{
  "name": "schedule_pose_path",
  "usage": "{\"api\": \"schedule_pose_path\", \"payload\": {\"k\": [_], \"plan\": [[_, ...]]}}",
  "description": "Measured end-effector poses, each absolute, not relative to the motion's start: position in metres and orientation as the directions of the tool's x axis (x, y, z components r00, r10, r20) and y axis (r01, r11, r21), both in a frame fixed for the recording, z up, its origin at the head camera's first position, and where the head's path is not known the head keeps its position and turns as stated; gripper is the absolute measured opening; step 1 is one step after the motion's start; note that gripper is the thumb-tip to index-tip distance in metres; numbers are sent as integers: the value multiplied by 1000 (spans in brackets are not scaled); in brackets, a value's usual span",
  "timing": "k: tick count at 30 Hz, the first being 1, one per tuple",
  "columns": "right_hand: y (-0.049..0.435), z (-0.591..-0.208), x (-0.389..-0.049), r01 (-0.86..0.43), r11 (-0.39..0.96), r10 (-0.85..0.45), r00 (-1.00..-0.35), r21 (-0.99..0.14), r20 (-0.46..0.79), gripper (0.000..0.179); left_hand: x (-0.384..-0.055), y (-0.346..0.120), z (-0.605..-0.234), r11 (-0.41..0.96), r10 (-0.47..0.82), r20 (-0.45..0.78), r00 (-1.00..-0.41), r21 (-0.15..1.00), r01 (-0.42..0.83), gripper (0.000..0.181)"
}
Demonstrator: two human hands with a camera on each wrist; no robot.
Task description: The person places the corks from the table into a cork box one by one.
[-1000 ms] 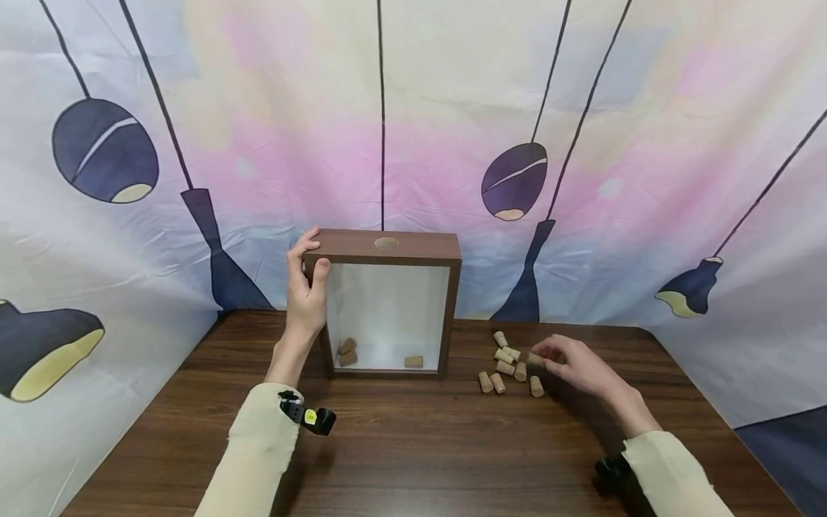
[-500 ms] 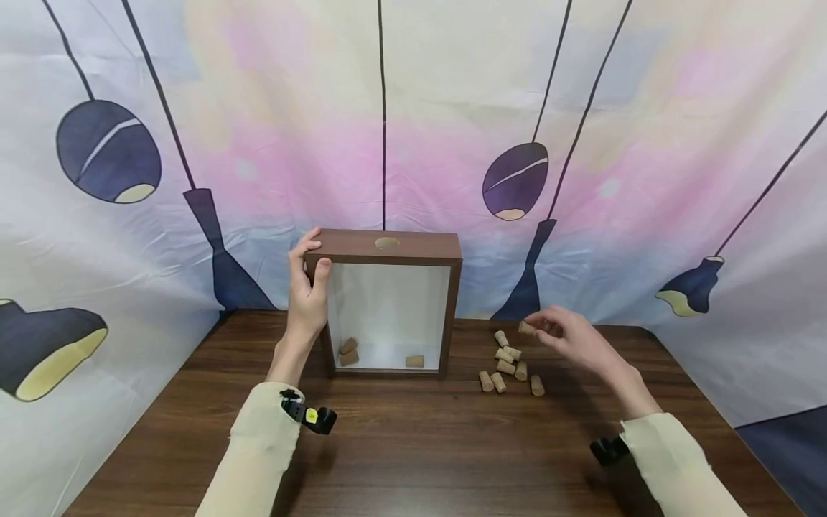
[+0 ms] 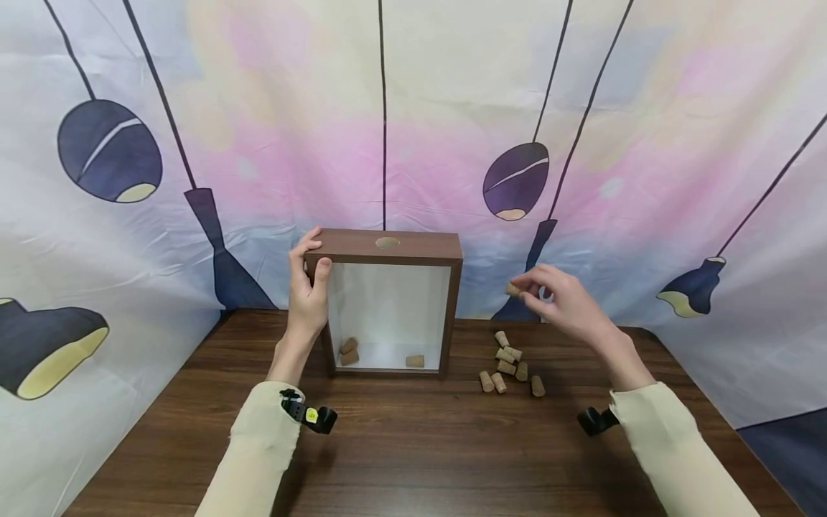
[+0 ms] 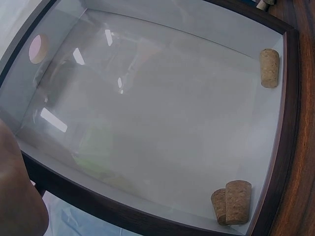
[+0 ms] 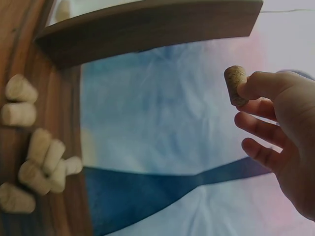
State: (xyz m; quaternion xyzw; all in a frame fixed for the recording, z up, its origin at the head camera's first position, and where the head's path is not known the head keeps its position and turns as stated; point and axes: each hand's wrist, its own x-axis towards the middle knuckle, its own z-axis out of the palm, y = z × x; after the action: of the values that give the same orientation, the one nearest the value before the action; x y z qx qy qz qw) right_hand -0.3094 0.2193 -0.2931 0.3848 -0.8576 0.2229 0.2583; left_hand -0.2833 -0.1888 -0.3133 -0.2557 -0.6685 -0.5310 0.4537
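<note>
We see the left hand gripping the upper left corner of a brown box, its thumb against the front edge and its fingers around the side and top. The box stands upright on the dark wood-grained surface, its pale inside visible through the front, with a round hole in its top. Inside, at the bottom, we count three corks: a pair close together in the left corner and a single cork lying on its side toward the right.

We see the right hand pinching one cork between thumb and index finger, its other fingers loosely bent. That held cork is up in the air, to the right of the box and apart from it, above a group of eight loose corks on the surface. Some of these touch one another; one lies a little apart at the near right. Behind everything we see a pastel cloth printed with dark hanging lamps.
</note>
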Motion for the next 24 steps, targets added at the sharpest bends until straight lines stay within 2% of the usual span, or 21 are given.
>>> {"api": "schedule_pose_path", "payload": {"k": [5,13,17,24], "plan": [[204,-277,-306,-777,599,-540,-570,-194,619,23,-283,-189,-313,301,-147,876,-459,482,823,33],[186,-253,-304,-812,558,-512,-499,-170,699,25,-283,-187,-313,304,-143,875,-462,483,821,32],[177,-239,-301,-821,548,-511,-481,-161,712,25,-283,-188,-313,296,-143,874,-464,485,823,32],[157,-220,-298,-858,504,-544,-409,-104,733,25,-282,-188,-313,297,-142,873,-467,488,821,33]]}}
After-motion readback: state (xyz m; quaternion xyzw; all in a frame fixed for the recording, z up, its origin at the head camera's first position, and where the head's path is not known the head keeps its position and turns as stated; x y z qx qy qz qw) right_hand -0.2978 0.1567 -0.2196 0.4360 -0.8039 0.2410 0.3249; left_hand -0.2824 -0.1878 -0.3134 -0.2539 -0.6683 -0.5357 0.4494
